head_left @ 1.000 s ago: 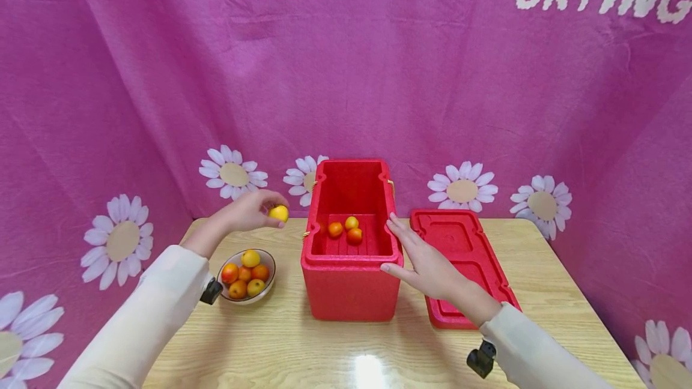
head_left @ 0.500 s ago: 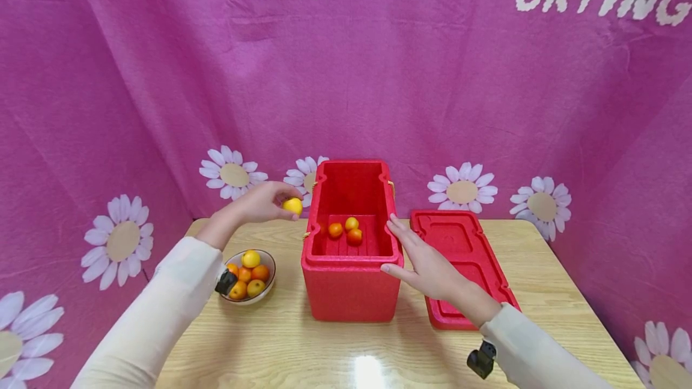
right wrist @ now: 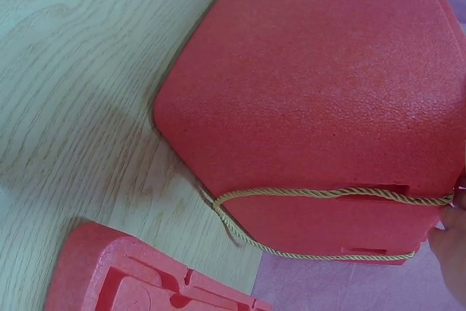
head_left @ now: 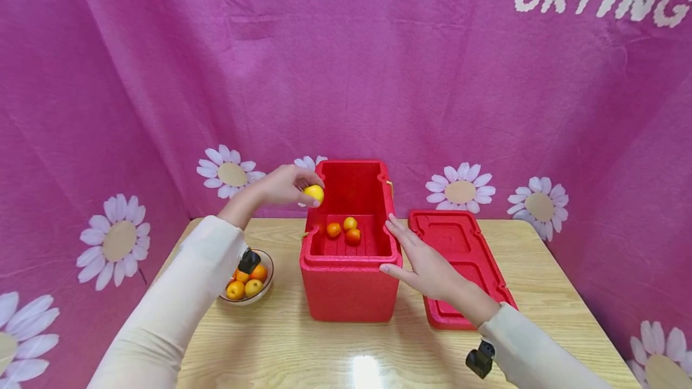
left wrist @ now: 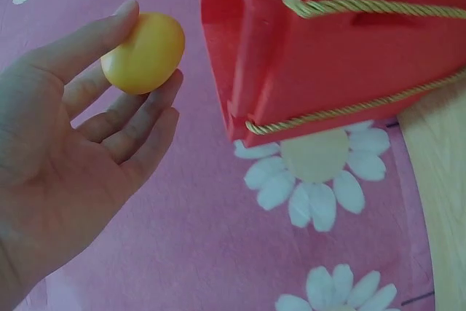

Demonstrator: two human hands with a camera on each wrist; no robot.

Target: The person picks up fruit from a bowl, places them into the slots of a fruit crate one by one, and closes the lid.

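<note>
Left hand point(head_left: 281, 186): yellow fruit point(head_left: 314, 194) pinched between thumb and fingertips, held high beside the left rim of the red box point(head_left: 351, 293), gap visible in the left wrist view. Right hand point(head_left: 427, 269): fingers straight, resting on the box's right rim, holding nothing. Box open, three fruits point(head_left: 352, 236) on its floor. Bowl point(head_left: 267, 289) with more fruit left of box, partly behind left sleeve point(head_left: 184, 293). Red lid point(head_left: 465, 255) right, flat on table point(head_left: 303, 353).
</note>
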